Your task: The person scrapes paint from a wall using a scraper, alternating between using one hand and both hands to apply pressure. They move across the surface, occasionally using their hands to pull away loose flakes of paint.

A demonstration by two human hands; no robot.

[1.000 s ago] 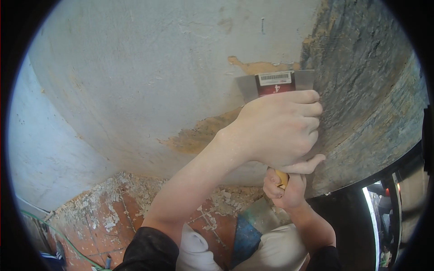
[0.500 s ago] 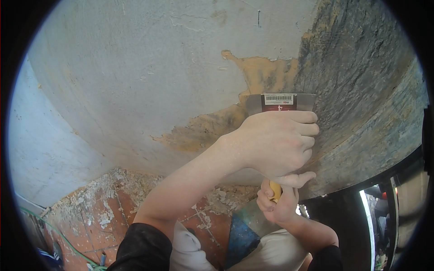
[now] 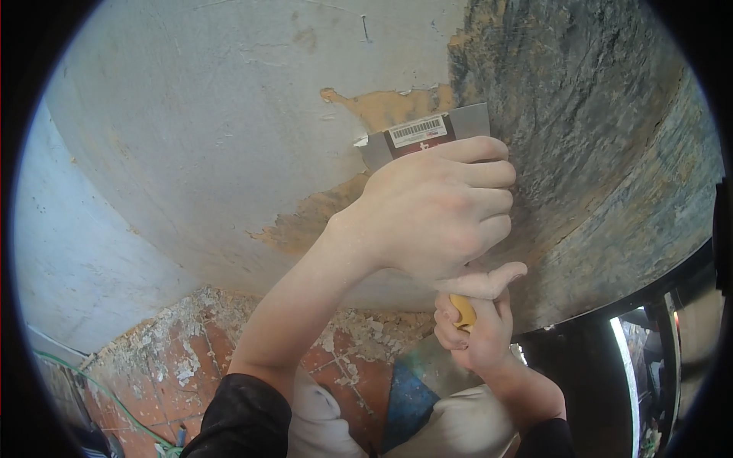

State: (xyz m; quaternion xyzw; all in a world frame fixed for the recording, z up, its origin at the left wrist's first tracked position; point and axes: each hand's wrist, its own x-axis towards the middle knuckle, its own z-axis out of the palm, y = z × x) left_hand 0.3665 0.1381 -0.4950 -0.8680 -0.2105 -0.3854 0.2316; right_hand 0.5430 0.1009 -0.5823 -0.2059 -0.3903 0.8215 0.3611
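A wide metal scraper with a barcode label lies against the wall, tilted, its right end higher than its left. My left hand is wrapped over the lower blade and its red label, with the fingers closed and the thumb stretched out below. Under it, my right hand grips the scraper's yellow handle. The blade edge lies over a tan bare patch between grey-white coating and dark rough wall. A small curled flake shows at the blade's left corner.
Pale scraped flakes litter the red floor tiles at the wall's foot. A green hose or cord runs along the lower left. Between my knees lies a blue area. A dark opening is at the lower right.
The scraper and my left hand have moved up and left across the wall, and the blade has tilted. More of the blade's left part covers the tan patch. The view has shifted slightly.
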